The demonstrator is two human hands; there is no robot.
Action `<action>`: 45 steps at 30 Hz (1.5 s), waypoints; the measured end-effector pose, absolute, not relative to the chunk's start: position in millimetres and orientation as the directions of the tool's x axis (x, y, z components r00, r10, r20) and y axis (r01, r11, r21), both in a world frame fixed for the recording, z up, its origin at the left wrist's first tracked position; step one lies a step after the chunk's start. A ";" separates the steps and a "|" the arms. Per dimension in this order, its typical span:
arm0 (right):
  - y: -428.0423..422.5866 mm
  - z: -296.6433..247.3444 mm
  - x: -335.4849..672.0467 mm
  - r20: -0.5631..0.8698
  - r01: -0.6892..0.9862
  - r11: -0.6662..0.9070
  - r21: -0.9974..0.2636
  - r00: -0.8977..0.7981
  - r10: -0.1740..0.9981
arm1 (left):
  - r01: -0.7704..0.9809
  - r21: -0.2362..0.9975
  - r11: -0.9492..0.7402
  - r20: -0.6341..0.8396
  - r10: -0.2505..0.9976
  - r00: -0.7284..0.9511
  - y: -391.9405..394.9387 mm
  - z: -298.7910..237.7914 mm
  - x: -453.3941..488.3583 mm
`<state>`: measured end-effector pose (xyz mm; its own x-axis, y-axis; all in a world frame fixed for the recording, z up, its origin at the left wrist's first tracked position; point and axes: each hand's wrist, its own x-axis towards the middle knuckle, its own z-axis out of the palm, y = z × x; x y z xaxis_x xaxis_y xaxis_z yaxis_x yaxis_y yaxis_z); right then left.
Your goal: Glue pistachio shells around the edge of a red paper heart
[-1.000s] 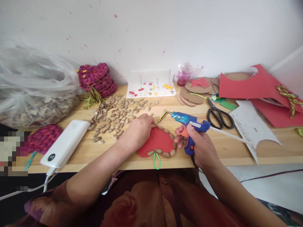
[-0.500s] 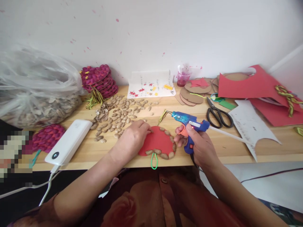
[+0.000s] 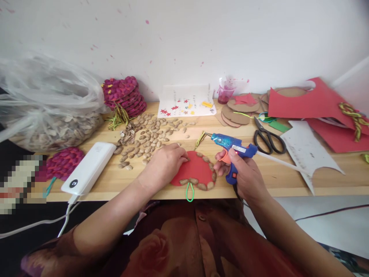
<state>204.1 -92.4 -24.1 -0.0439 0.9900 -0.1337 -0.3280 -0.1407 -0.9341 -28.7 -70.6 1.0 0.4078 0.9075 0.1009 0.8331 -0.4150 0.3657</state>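
My right hand (image 3: 245, 173) is wrapped round a blue glue gun (image 3: 227, 143) with an orange trigger; its nozzle points left, above the table. A white glue stick (image 3: 282, 163) juts out of its back. Over the far left edge of a red disc (image 3: 196, 169), my left hand (image 3: 168, 163) is closed, its fingertips pinching what looks like a peanut shell (image 3: 188, 158), mostly hidden. Several peanut shells (image 3: 213, 176) line the disc's right and near rim. A green cord loop (image 3: 190, 192) sticks out at the near edge, and a yellow-green tassel (image 3: 200, 139) at the far edge.
Loose peanut shells (image 3: 150, 140) lie beyond my left hand. To the left are a white power bank (image 3: 90, 167), a purple shell-covered disc (image 3: 65, 163) and a plastic bag of shells (image 3: 54, 129). Black scissors (image 3: 268, 138), cardboard discs (image 3: 235, 115) and red card (image 3: 296, 104) lie at right.
The whole view has shifted slightly. My left hand stays at the red disc's far left edge with its fingers pinched; my right hand keeps the glue gun in nearly the same place.
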 end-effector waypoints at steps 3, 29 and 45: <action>-92.7 -23.5 204.2 -0.135 -0.327 -0.143 -0.934 -0.046 0.990 | 0.853 0.351 -0.386 0.050 0.918 0.394 -68.1 4.5 -26.1; -118.5 -20.9 206.8 0.034 -0.111 0.015 -0.994 -0.168 0.985 | 0.260 0.946 0.194 -0.249 0.947 0.201 -61.8 13.2 -38.0; -145.8 -5.3 216.0 0.033 -0.002 0.034 -0.999 -0.285 0.958 | -0.276 0.778 0.565 -0.427 0.797 0.427 -73.6 12.2 -26.1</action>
<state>216.0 -145.8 -5.3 -0.2853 0.9579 0.0331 -0.0023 0.0339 -0.9994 -26.1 -73.6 12.2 0.4271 0.7968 -0.4274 -0.2756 0.5649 0.7777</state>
